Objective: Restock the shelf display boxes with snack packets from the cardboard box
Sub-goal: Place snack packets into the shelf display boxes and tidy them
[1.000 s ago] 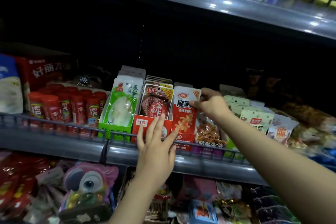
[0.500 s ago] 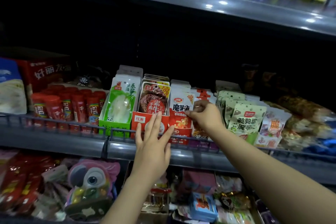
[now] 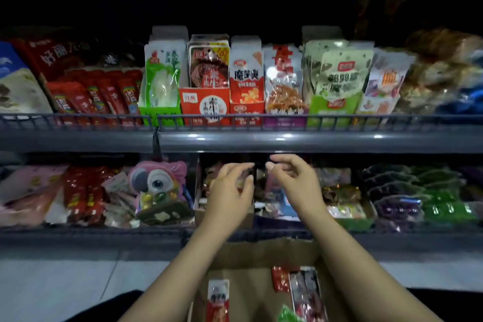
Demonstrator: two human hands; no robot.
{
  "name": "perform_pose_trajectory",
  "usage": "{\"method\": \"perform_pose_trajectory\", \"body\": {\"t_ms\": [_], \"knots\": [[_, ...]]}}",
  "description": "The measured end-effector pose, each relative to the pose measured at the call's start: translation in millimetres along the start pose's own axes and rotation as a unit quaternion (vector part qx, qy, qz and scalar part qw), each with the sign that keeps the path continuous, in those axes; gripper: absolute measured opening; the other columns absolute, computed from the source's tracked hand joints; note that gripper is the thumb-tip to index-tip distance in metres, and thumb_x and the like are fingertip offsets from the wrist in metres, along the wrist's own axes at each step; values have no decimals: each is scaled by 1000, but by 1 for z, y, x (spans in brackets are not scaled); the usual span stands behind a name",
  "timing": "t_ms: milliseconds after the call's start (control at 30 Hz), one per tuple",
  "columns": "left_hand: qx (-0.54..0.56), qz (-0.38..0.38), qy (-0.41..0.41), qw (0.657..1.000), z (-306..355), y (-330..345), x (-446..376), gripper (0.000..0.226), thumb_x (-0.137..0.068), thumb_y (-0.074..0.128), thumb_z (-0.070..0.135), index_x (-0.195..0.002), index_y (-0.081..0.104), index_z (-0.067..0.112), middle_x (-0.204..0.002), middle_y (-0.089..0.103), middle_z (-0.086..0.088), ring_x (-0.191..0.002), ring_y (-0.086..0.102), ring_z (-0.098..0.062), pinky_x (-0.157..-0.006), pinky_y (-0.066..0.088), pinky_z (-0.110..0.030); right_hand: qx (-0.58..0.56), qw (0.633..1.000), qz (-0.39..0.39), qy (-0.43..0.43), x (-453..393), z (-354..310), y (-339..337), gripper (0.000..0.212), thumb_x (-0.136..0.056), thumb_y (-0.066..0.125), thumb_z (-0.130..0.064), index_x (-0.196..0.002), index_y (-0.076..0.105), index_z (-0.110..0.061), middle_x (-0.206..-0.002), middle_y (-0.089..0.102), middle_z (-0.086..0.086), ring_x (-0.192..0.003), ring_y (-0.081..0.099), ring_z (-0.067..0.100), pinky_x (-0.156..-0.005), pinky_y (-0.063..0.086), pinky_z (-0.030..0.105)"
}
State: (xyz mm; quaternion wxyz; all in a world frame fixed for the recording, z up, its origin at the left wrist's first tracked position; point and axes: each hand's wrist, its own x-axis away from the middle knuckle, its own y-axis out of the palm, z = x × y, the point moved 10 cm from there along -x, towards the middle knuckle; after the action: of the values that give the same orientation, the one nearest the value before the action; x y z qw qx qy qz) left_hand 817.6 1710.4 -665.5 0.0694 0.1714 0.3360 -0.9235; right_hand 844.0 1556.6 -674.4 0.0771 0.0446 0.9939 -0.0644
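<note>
Brown cardboard box (image 3: 261,253) at bottom edge: few snack packets (image 3: 218,298) held, cut off. Red display box (image 3: 203,106) filled, shelf front. Left hand (image 3: 230,191), right hand (image 3: 295,180): fingers loosely curled, nothing held. Lower shelf goods blurred.

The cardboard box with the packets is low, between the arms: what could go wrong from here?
1. The cardboard box sits at the frame's bottom edge, partly hidden by both arms, so a reach into it may be half blind.
2. The packets in it lie loose and overlapping; fingers might lift two, or drop one.
3. Both hands, left hand and right hand, hover close to the lower shelf and could disturb its goods.
</note>
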Motion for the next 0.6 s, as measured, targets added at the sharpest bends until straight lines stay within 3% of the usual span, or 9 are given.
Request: {"method": "perform_pose_trajectory", "body": {"t_ms": [133,167,267,367,433,500,600], "knots": [[39,-19,-80,996,-37,37,32,27,-94,52,17,-119,61,17,-116,54,2,-97,51,-3,-79,33,2,-2,998,-28,52,28,64,12,16,-83,69,-13,-86,63,-28,-77,63,-3,-71,58,5,-67,46,17],[45,-23,-108,993,-51,47,41,26,-95,52,18,-119,60,17,-115,54,2,-94,51,-1,-77,34,2,7,997,-33,64,34,81,15,15,-84,68,-14,-87,63,-29,-79,64,-4,-73,58,5,-68,46,15],[55,-39,-190,979,-100,81,73,26,-95,51,19,-120,59,17,-114,54,1,-91,53,-1,-75,38,-4,16,993,-48,111,55,137,22,10,-84,67,-14,-90,65,-22,-79,64,-7,-76,59,4,-68,44,9],[72,-36,-280,957,-158,113,110,24,-93,53,12,-115,62,9,-113,60,-8,-91,56,-8,-76,38,-4,17,984,-49,168,77,200,29,9,-83,68,-7,-90,68,-13,-74,63,-7,-66,58,-5,-65,42,6],[74,-39,-354,931,-199,134,138,23,-91,55,10,-112,63,5,-112,63,-12,-98,59,-17,-85,41,-16,32,974,-65,213,94,246,38,10,-83,67,-4,-90,68,-12,-75,64,-8,-65,58,-7,-67,43,10],[80,-40,-417,905,-232,148,167,22,-92,55,11,-111,63,2,-111,64,-13,-104,59,-23,-88,41,-22,44,959,-83,266,114,292,47,13,-84,63,-1,-90,68,-12,-80,66,-5,-76,61,4,-73,45,16],[90,-74,-491,864,-275,172,207,22,-96,48,10,-114,58,2,-89,61,-10,-78,57,-19,-69,45,-19,77,940,-107,314,143,347,61,16,-86,57,1,-94,69,-7,-93,68,2,-88,63,13,-78,44,13]]}}
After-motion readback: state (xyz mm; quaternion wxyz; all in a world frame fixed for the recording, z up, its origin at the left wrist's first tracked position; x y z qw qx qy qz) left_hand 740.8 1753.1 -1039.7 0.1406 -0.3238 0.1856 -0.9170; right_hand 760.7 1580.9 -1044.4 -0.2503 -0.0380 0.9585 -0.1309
